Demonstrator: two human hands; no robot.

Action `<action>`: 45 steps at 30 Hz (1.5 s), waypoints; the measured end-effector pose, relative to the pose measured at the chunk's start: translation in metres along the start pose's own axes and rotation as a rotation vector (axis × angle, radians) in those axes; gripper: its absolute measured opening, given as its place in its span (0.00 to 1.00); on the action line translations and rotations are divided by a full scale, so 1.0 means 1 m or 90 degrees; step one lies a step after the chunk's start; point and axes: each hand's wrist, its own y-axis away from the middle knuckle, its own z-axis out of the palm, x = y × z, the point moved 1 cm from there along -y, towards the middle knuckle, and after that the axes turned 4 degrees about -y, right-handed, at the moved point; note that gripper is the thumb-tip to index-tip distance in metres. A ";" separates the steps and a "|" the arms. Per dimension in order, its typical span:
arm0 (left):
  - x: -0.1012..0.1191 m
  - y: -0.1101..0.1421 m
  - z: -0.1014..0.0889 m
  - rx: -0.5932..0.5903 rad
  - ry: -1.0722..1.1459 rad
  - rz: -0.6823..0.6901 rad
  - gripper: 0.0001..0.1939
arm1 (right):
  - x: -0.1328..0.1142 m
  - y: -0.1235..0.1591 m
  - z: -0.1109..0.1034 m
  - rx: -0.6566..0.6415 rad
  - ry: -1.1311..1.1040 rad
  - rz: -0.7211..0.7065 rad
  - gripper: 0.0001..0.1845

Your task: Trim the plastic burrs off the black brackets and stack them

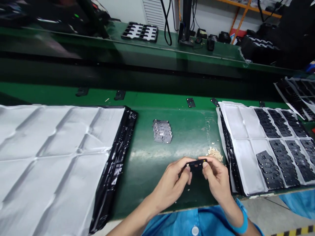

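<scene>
Between my two hands, near the front edge of the green bench, is a small flat black plastic part (196,163). My left hand (176,178) pinches its left end between thumb and fingers. Its right end sits in the pinch of my right hand (217,177). Just beyond my right hand lies a heap of small pale scraps (215,154). A fanned row of similar dark flat parts (162,131) rests farther back on the bench, left of my hands.
A stack of trays with white lining (61,164) stands at left. On the right, a compartmented white-lined tray (236,122) holds rows of black parts (270,168). Single parts (190,102) lie along the back strip. Behind rises a dark ledge (147,73) with a raised green shelf.
</scene>
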 end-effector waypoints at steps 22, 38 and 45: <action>-0.002 0.005 0.013 0.104 0.272 0.025 0.21 | -0.013 0.009 0.011 0.013 0.062 -0.153 0.14; -0.010 0.003 0.016 0.064 0.255 0.064 0.17 | -0.005 0.009 0.009 0.043 0.056 -0.102 0.13; -0.006 -0.003 0.019 0.095 0.276 0.022 0.21 | -0.011 0.009 0.009 0.041 0.071 -0.154 0.14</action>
